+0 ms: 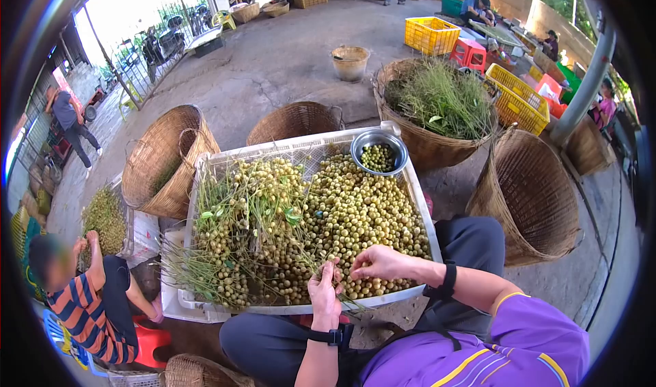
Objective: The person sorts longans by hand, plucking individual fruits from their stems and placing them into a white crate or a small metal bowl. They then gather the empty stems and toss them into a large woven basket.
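A white plastic tray (432, 240) rests before my knees. Its left half holds stemmed bunches of small round yellow-brown fruit (256, 209); loose fruit (369, 216) fills the right half. A metal bowl (398, 143) with greener fruit stands at the tray's back right corner. Near the tray's front edge, my left hand (326, 288) is closed around a thin fruit stem. Just right of it, my right hand (376, 264) has its fingers pinched together over the loose fruit; what they hold, if anything, is hidden.
Wicker baskets (529, 196) stand right, behind and left of the tray, one full of green stems (441, 100). A person in a striped shirt (89, 305) sits at the left with more fruit. Yellow crates (432, 36), red stools (469, 53), a bucket (350, 64) and other people are farther back.
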